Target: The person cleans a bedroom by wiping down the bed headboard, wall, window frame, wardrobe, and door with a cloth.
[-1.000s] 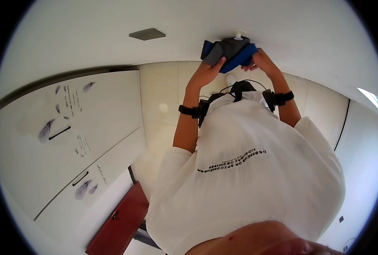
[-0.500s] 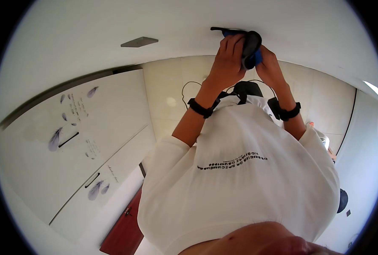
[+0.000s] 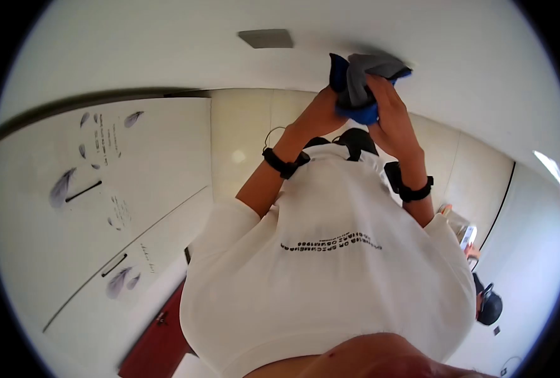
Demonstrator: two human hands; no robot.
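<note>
A crumpled bundle of blue, grey and black cloth [image 3: 371, 66] is between my two hands, close to the white wall. Its exact kind cannot be made out. My left hand [image 3: 325, 104] grips the bundle's left lower side, its fingertips hidden behind the blue part. On the other side, my right hand [image 3: 390, 113] is closed around the right edge, with fingers over the grey fold. Each wrist wears a black band, the left band [image 3: 285, 165] and the right band [image 3: 412, 184].
A grey rectangular plate [image 3: 267, 39] sits on the white wall [image 3: 166, 44]. To the left stands a white cabinet [image 3: 160, 145] with feather prints; a red door [image 3: 154, 334] is below it. Several small items [image 3: 459, 227] and a black round object [image 3: 489, 307] lie right.
The bundle has been turned and opened out, showing more grey and blue. My right hand has come round to its near side. The view has shifted, so the wall plate appears farther right and higher.
</note>
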